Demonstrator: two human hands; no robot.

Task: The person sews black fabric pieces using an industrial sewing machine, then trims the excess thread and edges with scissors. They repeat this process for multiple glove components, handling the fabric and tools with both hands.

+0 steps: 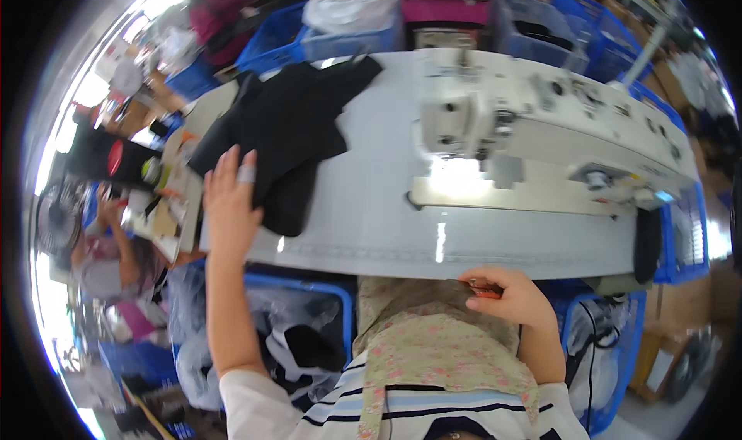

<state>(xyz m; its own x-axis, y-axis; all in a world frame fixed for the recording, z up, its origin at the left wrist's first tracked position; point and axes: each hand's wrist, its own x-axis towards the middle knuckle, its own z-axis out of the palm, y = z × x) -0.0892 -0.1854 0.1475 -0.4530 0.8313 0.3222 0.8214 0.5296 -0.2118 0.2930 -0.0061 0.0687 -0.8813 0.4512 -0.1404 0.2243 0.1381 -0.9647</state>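
My left hand [232, 196] lies with its fingers stretched out at the near left edge of a heap of black fabric pieces [297, 119]. One of its fingers has a pale wrap around it. Just off the table's near edge, my right hand [519, 299] is closed around small orange-red thread snips [484, 290], mostly covered by the fingers. A white sewing machine [556, 123] stands on the right of the pale table [363, 200], its lamp shining brightly under the head.
Blue crates with plastic-wrapped goods stand below the table, one left [345, 316] and one right [635, 339]. Behind the table are more bins [352, 42]. To the left is a cluttered side table [182, 208], with another person [116, 266] beyond it.
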